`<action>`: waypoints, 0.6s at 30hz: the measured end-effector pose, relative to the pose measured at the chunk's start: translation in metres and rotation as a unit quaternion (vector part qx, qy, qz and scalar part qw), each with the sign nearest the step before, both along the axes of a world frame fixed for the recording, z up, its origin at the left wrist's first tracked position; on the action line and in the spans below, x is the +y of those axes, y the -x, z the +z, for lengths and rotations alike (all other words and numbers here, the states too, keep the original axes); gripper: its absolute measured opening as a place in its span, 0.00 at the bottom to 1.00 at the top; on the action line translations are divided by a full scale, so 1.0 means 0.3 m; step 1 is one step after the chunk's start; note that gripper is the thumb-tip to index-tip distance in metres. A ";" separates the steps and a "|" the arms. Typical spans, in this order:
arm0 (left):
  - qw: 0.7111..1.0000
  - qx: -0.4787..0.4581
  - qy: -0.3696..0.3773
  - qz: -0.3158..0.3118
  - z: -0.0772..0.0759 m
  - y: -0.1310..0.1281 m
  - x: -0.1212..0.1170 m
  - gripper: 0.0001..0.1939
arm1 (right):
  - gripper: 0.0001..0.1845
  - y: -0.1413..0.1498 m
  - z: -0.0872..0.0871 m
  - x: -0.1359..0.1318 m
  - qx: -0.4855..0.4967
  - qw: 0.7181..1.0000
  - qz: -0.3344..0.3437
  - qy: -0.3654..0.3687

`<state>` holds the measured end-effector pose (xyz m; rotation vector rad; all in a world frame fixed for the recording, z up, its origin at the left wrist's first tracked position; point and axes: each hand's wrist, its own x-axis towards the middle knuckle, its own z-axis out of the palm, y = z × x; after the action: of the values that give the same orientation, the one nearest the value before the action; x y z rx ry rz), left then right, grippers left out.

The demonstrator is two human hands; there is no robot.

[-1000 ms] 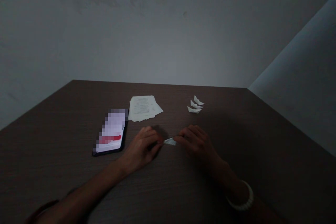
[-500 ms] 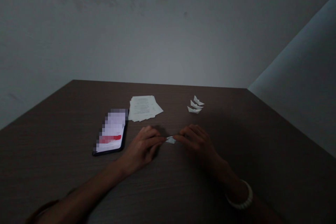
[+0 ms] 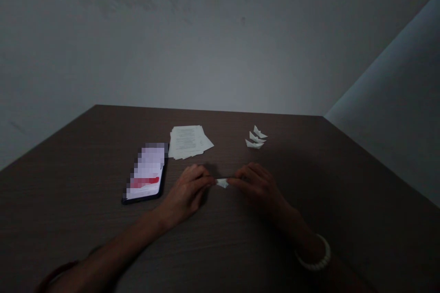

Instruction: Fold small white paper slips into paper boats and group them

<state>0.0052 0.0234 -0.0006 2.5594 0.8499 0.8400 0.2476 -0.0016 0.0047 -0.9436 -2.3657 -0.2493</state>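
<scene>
"White paper [image 3: 222, 183], folded small, just below the middle of the frame. Who has it?"

"Left hand [image 3: 189, 188] and right hand [image 3: 256, 184], each pinching one end."

"Could it tear?"

"Perhaps, if they tugged unevenly."

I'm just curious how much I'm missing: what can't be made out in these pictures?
In the head view:
Ends of the small paper: hidden by the left hand and right hand.
Print on the stacked sheets: too small to read.
Phone screen: partly masked by pixel blocks.
Left forearm: cut off by the bottom edge.
</scene>
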 end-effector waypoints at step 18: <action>0.999 -0.016 -0.052 0.000 0.002 -0.004 -0.012 0.13 | 0.05 0.039 -0.019 -0.010 0.035 0.999 0.000 -0.004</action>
<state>0.0062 0.0198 0.0001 2.6279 0.8179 0.9463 0.2358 -0.0046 -0.0009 -0.9343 -2.3000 -0.2215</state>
